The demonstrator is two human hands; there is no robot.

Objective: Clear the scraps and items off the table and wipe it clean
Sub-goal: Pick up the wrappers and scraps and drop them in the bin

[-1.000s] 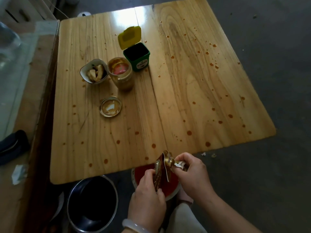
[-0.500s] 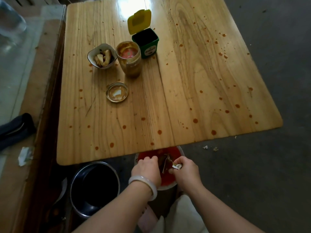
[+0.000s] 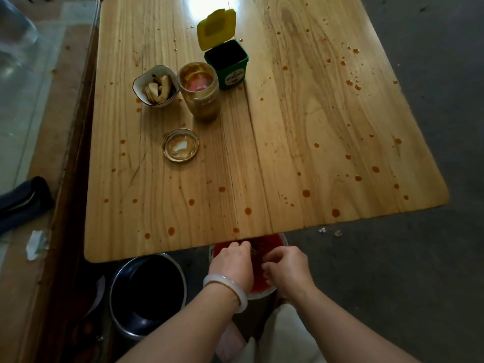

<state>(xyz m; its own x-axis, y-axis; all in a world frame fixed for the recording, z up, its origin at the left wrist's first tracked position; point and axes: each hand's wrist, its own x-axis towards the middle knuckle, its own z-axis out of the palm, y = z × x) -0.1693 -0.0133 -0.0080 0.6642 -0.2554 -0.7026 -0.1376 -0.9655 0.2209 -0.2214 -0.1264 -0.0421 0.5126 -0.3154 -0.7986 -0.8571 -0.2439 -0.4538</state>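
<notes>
Two hands are reaching into a red bin just below the near edge of a spattered wooden table.

The left hand (image 3: 230,260), wearing a smooth pale bangle (image 3: 225,287), and the right hand (image 3: 288,268) are curling their fingers over the round red bin (image 3: 272,241). A dark crumpled scrap (image 3: 255,249) is showing between them, but I cannot tell if either hand is gripping it. Orange drops are dotting the glossy grained table (image 3: 301,121). A bowl (image 3: 141,83) of pale slices, a glass jar (image 3: 201,93), a round lid (image 3: 180,145) and a square green tub (image 3: 227,65) are sitting far left.
</notes>
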